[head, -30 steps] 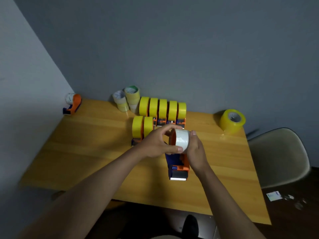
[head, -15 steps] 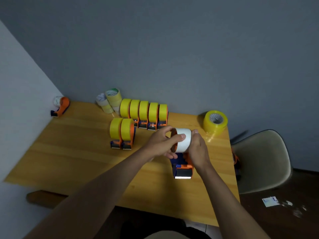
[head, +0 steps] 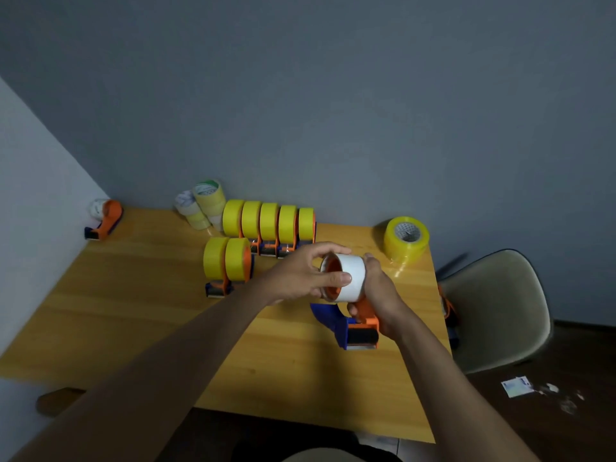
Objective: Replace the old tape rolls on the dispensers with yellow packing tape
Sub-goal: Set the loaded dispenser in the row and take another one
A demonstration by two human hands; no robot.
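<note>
Left grip: left hand (head: 301, 275) curls round the white tape roll (head: 346, 277), thumb over its top and fingers across the near face.
Right grip: right hand (head: 378, 295) wraps the orange-and-blue dispenser (head: 353, 323) from the right, fingers curled round its orange body just below the roll.
Roll position: the white roll sits on the dispenser's orange hub (head: 331, 278), raised above the wooden table (head: 133, 311), near its right half.
Roll axis: the core lies roughly level, running left to right; the open end with the hub faces the left hand.
Key relation: the roll's free way off the hub appears to be leftward along that axis, toward the left hand, while the right hand braces the frame on the opposite side.
Nearer hand: the left hand is on the roll itself; the right touches only its far edge.
Dispenser heading: its blade end (head: 361, 341) points toward the person, low over the table.
Replacement stock: a loose yellow tape roll (head: 406, 240) lies flat near the far right corner, nearer the right hand and well apart from the dispenser.
Already loaded: seven dispensers carrying yellow rolls (head: 266, 223) stand in two rows to the left.
Still to do: one more dispenser with a pale roll (head: 105, 220) sits at the far left edge.
Likely step: pulling the old roll off sideways, judged from the grips.
</note>
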